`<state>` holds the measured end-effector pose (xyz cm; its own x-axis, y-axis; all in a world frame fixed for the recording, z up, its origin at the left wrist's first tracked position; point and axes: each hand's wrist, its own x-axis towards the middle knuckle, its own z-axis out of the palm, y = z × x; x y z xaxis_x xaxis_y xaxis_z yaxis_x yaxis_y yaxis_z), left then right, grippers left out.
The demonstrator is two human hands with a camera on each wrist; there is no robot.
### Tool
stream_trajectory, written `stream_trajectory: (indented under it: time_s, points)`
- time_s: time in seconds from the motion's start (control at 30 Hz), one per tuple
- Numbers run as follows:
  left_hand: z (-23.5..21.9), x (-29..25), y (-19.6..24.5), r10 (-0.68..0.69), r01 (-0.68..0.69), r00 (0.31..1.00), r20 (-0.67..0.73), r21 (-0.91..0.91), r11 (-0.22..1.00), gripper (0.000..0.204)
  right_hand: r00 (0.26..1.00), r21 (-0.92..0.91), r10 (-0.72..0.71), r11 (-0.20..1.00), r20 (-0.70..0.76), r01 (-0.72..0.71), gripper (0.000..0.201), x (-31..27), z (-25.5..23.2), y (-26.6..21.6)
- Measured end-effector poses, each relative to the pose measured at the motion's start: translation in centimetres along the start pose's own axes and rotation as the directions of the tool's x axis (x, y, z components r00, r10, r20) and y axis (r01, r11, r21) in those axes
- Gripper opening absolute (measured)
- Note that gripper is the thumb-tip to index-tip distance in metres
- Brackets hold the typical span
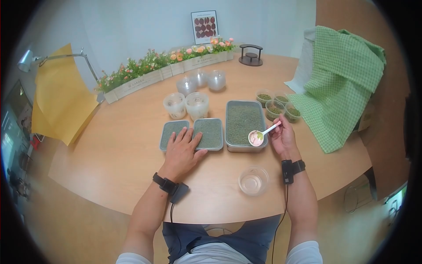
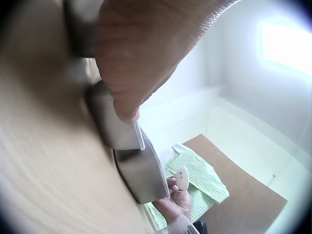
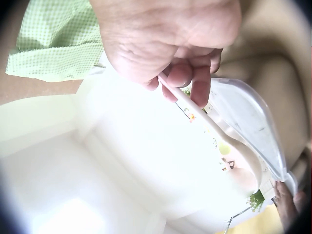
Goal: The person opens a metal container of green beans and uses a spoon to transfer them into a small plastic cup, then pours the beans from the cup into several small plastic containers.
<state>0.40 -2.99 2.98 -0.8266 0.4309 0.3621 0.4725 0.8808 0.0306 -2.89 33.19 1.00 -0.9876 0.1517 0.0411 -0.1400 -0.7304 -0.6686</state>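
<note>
My left hand (image 1: 181,148) rests with spread fingers across the lids of two small metal containers, the left one (image 1: 169,143) and the middle one (image 1: 214,146); a dark green fill shows in both. In the right hand (image 1: 283,137) the fingers pinch the thin handle of a white spoon (image 3: 239,155) with a pink and green pattern in its bowl. Its bowl hangs over the front right corner of a larger metal container (image 1: 244,121) of dark green granules. In front of that container stands a transparent plastic cup (image 1: 254,181).
Several small cups of green granules (image 1: 275,108) stand behind the right hand. Two whitish cups (image 1: 196,104) and stacks of transparent cups (image 1: 216,81) stand behind the containers. Farther back are flower planters (image 1: 145,82); a green checked cloth (image 1: 340,83) hangs at the right.
</note>
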Motion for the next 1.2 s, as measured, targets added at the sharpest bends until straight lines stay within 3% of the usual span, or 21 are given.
stream_trajectory:
  time_s: [0.07, 0.17, 0.23, 0.33, 0.67, 0.87, 0.97, 1.03, 1.2]
  points:
    - [-0.3, 0.1, 0.7, 0.009, -0.010, 1.000, 0.006, 0.057, 0.998, 0.061, 1.000, 0.041, -0.002, 0.999, -0.014, 0.003, 0.032, -0.5, 0.2, -0.3]
    - [-0.6, 0.9, 2.9, 0.163, -0.160, 0.986, -0.039, 0.055, 0.986, 0.060, 1.000, 0.106, 0.008, 0.994, -0.021, -0.005, 0.032, -0.9, -0.1, -0.4]
    - [0.5, 1.6, 4.1, 0.274, -0.275, 0.961, -0.024, -0.116, 0.954, 0.055, 0.999, 0.141, 0.038, 0.989, -0.020, -0.035, 0.032, -1.0, 0.1, -0.6]
    - [1.4, 2.6, 5.1, 0.332, -0.326, 0.943, -0.002, -0.191, 0.926, 0.052, 0.999, 0.135, 0.050, 0.990, -0.009, -0.048, 0.033, -1.1, 0.3, -0.7]
    - [0.3, 2.8, 7.1, 0.323, -0.315, 0.946, 0.012, -0.193, 0.929, 0.042, 0.996, 0.155, 0.086, 0.985, -0.023, -0.081, 0.034, -0.9, -0.2, -0.7]
    - [1.9, 5.7, 9.5, 0.392, -0.407, 0.913, -0.111, -0.226, 0.885, 0.047, 0.997, 0.185, 0.070, 0.980, 0.040, -0.076, 0.032, -0.6, -1.0, -0.7]
    - [2.3, 6.6, 10.9, 0.370, -0.378, 0.926, -0.079, -0.230, 0.897, 0.047, 0.996, 0.224, 0.078, 0.972, -0.039, -0.067, 0.033, -0.7, -0.6, -1.1]
    - [2.5, 6.7, 11.5, 0.392, -0.393, 0.920, -0.014, -0.039, 0.919, 0.047, 0.991, 0.228, 0.083, 0.972, -0.107, -0.056, 0.032, -0.9, -0.1, -1.3]
    - [2.7, 6.5, 11.7, 0.407, -0.407, 0.912, -0.058, 0.010, 0.913, 0.043, 0.992, 0.250, 0.087, 0.966, -0.095, -0.061, 0.031, -0.7, -0.5, -1.5]
